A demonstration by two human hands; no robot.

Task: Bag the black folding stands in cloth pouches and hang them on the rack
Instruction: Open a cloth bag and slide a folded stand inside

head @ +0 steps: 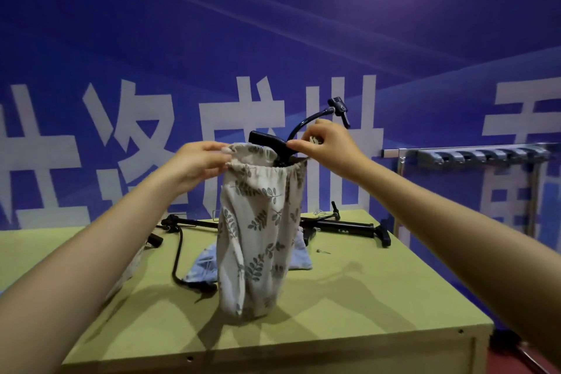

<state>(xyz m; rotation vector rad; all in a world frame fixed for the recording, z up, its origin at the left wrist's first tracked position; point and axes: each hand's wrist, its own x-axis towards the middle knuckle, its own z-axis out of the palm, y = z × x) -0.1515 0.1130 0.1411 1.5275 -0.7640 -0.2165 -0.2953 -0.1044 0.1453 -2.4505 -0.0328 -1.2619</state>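
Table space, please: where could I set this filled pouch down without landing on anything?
Free: the table's near-right part, between the leaf-print pouch and right edge, and its near strip. Crowded: the far side, with black stands, a blue pouch and a small pin.

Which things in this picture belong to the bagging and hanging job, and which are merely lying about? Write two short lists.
Belong to the job:
leaf-print pouch, held at its rim by the left hand and right hand
black stand in the pouch
black stands on the table
blue pouch
rack

Lying about:
small metal pin
green table
blue banner
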